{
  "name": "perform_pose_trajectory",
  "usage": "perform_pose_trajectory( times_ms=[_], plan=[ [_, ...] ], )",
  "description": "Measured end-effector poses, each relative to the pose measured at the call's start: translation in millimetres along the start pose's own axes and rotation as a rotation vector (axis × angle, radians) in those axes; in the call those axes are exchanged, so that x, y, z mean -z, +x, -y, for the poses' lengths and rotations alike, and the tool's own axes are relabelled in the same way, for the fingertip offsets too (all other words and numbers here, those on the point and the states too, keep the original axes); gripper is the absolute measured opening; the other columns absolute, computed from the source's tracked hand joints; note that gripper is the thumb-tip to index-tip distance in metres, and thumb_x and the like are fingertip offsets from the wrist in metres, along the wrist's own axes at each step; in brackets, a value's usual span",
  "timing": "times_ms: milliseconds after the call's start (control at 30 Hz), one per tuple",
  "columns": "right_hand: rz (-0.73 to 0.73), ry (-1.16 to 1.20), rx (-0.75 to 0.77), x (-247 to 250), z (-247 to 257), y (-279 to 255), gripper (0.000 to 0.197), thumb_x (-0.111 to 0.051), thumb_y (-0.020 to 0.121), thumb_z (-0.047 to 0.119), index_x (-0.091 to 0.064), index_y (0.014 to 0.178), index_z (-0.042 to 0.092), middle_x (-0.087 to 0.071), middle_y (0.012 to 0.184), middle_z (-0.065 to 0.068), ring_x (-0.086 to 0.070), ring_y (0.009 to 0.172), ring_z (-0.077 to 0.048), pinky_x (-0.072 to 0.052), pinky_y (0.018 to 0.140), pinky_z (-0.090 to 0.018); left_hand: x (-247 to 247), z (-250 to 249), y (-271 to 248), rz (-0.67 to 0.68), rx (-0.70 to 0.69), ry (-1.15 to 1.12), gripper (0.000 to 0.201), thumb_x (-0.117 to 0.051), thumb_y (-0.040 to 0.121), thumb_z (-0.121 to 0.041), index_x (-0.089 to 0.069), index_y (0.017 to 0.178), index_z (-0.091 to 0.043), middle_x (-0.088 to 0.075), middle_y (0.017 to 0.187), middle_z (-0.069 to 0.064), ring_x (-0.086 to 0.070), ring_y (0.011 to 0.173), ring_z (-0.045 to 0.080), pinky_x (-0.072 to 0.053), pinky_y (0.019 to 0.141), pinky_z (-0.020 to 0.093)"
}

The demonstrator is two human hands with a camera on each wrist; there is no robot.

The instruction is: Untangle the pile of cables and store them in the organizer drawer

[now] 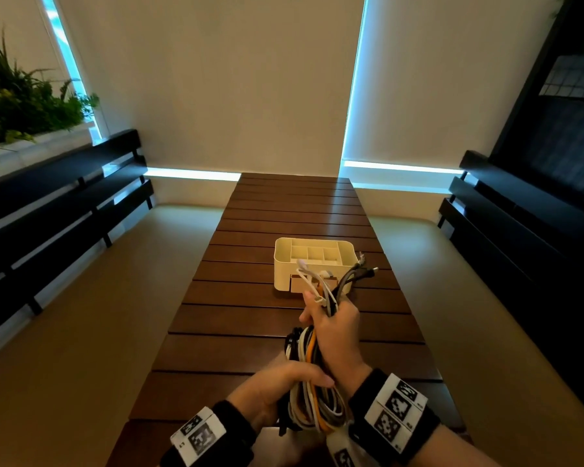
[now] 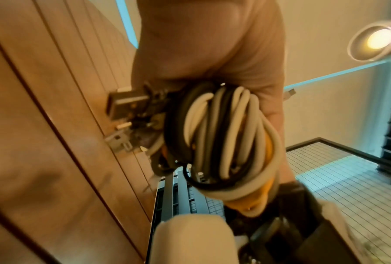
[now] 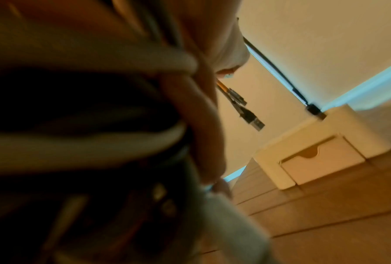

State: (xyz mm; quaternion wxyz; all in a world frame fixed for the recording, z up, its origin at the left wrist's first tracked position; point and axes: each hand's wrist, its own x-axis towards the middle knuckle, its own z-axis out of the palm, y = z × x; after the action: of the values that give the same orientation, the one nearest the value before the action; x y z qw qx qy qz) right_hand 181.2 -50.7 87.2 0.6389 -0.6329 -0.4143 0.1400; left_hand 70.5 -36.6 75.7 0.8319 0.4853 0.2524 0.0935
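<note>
A thick bundle of cables [image 1: 312,396], white, black, grey and orange, is held above the near part of the wooden table [image 1: 236,318]. My right hand [image 1: 334,326] grips the upper part of the bundle, and plug ends [image 1: 361,273] fan out past its fingers toward the organizer. My left hand [image 1: 284,385] grips the lower loops from the left. The left wrist view shows the coiled cables [image 2: 224,135] and several connectors [image 2: 126,105] up close. The cream organizer [image 1: 314,262] stands mid-table with open top compartments and a small front drawer [image 3: 321,160], which is pushed in.
Dark slatted benches [image 1: 64,203] line both sides of the room, and a planter of green foliage [image 1: 21,109] sits at the upper left. The slatted table runs far beyond the organizer to the wall.
</note>
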Motion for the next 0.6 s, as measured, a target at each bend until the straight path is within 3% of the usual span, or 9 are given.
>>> perform_pose_trajectory(
  times_ms=[100,233,300,367,433,533,600],
  plan=[
    [-0.052,0.051,0.001,-2,1,-3,0.024,-0.062,0.086,0.023,-0.062,0.073,0.002,-0.060,0.046,0.008,-0.059,0.049,-0.006,-0.050,0.063,-0.025,0,-1,0,-0.043,-0.122,0.045,0.031,-0.067,0.059,0.008,-0.072,0.086,-0.006,-0.070,0.087,0.017,-0.068,0.079,0.029,-0.055,0.072,0.035],
    [-0.025,0.110,0.009,-6,5,-6,0.019,-0.061,0.087,0.020,-0.061,0.074,0.006,-0.062,0.049,0.005,-0.061,0.051,-0.010,-0.055,0.065,-0.032,3,3,1,-0.076,-0.211,0.087,0.036,-0.075,0.052,0.003,-0.072,0.087,-0.008,-0.071,0.088,0.015,-0.068,0.086,0.029,-0.054,0.078,0.038],
    [0.023,0.156,-0.033,-6,6,-5,0.019,-0.060,0.088,0.018,-0.062,0.077,0.002,-0.062,0.050,0.002,-0.061,0.051,-0.011,-0.055,0.063,-0.029,3,6,2,-0.106,-0.240,0.103,0.039,-0.078,0.049,-0.001,-0.073,0.086,-0.008,-0.071,0.089,0.016,-0.067,0.087,0.031,-0.053,0.079,0.039],
    [0.085,0.219,-0.116,-3,10,-3,0.022,-0.058,0.089,0.016,-0.063,0.077,-0.001,-0.061,0.051,-0.001,-0.059,0.050,-0.011,-0.052,0.062,-0.025,0,7,3,-0.143,-0.257,0.128,0.045,-0.081,0.049,-0.003,-0.070,0.092,-0.006,-0.071,0.094,0.018,-0.067,0.091,0.033,-0.053,0.080,0.041],
    [0.150,0.292,-0.204,-1,16,1,0.018,-0.059,0.089,0.014,-0.065,0.074,0.007,-0.061,0.052,-0.002,-0.058,0.051,-0.013,-0.052,0.064,-0.032,-1,5,5,-0.196,-0.290,0.161,0.046,-0.080,0.051,-0.001,-0.068,0.095,-0.004,-0.071,0.094,0.018,-0.067,0.092,0.034,-0.054,0.081,0.042],
    [0.252,0.501,-0.344,8,23,14,0.007,-0.064,0.083,0.010,-0.067,0.088,0.014,-0.062,0.056,-0.003,-0.060,0.057,-0.014,-0.052,0.065,-0.037,0,-2,8,-0.266,-0.348,0.256,0.035,-0.074,0.056,0.002,-0.066,0.090,-0.004,-0.069,0.081,0.008,-0.066,0.079,0.026,-0.054,0.072,0.032],
    [0.359,0.546,-0.473,21,23,27,0.021,-0.068,0.074,0.017,-0.068,0.093,0.011,-0.067,0.068,-0.005,-0.064,0.073,-0.020,-0.053,0.071,-0.037,8,-10,8,-0.355,-0.362,0.386,0.026,-0.074,0.057,0.002,-0.065,0.078,-0.010,-0.063,0.068,-0.001,-0.060,0.069,0.018,-0.050,0.064,0.027]
  ],
)
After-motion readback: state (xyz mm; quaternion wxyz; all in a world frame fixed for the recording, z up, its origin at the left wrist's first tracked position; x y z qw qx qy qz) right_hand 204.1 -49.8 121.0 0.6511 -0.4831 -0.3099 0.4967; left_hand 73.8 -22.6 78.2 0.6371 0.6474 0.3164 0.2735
